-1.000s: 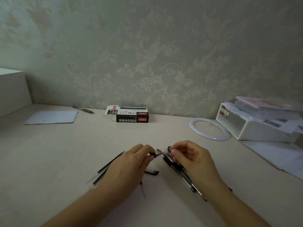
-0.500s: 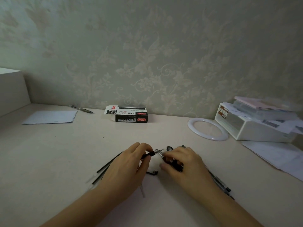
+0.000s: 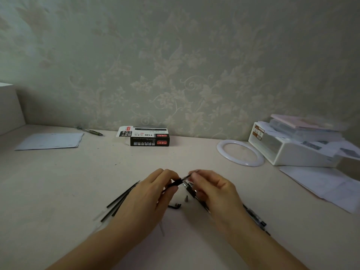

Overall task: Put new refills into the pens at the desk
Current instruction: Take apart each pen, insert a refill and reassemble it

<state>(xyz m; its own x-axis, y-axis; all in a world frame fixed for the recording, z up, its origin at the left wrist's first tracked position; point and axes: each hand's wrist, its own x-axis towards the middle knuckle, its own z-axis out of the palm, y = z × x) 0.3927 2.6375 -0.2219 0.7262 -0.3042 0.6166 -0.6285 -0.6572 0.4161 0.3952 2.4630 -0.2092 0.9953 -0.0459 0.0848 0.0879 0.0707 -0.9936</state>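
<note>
Your left hand [image 3: 148, 199] pinches the black grip end of a pen [image 3: 175, 183] between thumb and forefinger, a little in from the desk's [image 3: 58, 182] near edge, about midway along it. The pen points up and to the right. Your right hand [image 3: 212, 190] meets it there: its fingertips [image 3: 191, 177] are closed on the thin tip that sticks out of the grip. The two hands are close together, joined only through the pen.

Under your right hand lie more pens [image 3: 191, 190], side by side on the desk, running toward the near right; their far ends [image 3: 255, 216] come out past the wrist. How many there are cannot be told, since the hand covers the middle of them.

A small cone-shaped tip piece [image 3: 186, 198] stands on the desk just beside those pens, between the hands. Near it lies a small bent black part [image 3: 175, 206]; what it is cannot be made out.

Left of your left hand, several thin black refills [image 3: 121, 199] fan out on the desk, their near ends hidden under the hand. A pale, clear tube [image 3: 162, 228] shows below the left palm, blurred.

At the desk's far edge, against the wall: a black and white refill box [image 3: 148, 137], open at its left end. The print on it is too small to read in full.
</note>
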